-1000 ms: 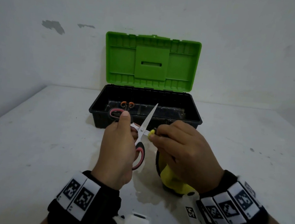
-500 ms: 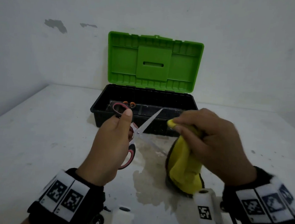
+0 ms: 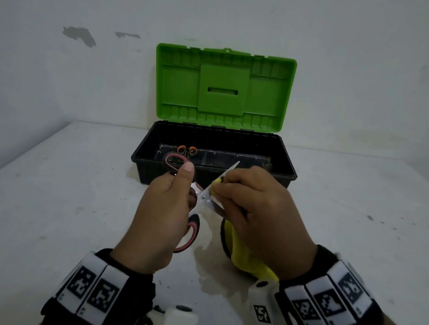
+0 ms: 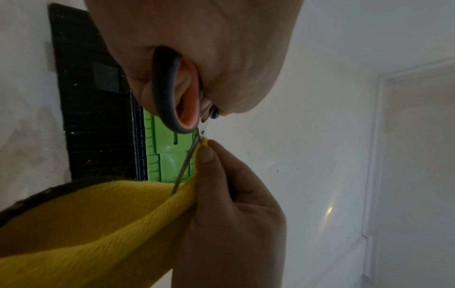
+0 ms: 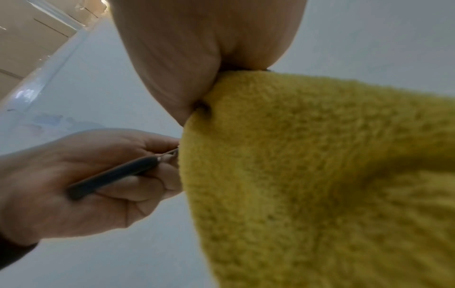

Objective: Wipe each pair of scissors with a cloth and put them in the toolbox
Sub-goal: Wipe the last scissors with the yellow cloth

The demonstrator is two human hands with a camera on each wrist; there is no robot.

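**Cloth pinched on a blade in front of the open toolbox**

The left hand (image 3: 163, 217) grips the red-and-black handles of the scissors (image 3: 199, 202), thumb up against the upper loop, fingers curled round the lower one. The scissors are held above the counter (image 3: 48, 212), blades spread apart; one blade points up and away toward the toolbox (image 3: 215, 159), its tip showing just past the right hand's knuckles.

The right hand (image 3: 258, 215) pinches the yellow cloth (image 3: 244, 253) around a blade close to the pivot, thumb and fingers pressed together on it. The rest of the cloth hangs below the hand with a dark edge along one side. In the left wrist view the cloth (image 4: 98, 224) folds over the thin blade edge under the thumb.

The toolbox stands at the back of the counter, green lid (image 3: 223, 88) upright against the wall (image 3: 371, 72). Orange scissors (image 3: 187, 150) lie inside its black tray, toward the left. A wet patch (image 3: 214, 273) marks the counter below the hands.
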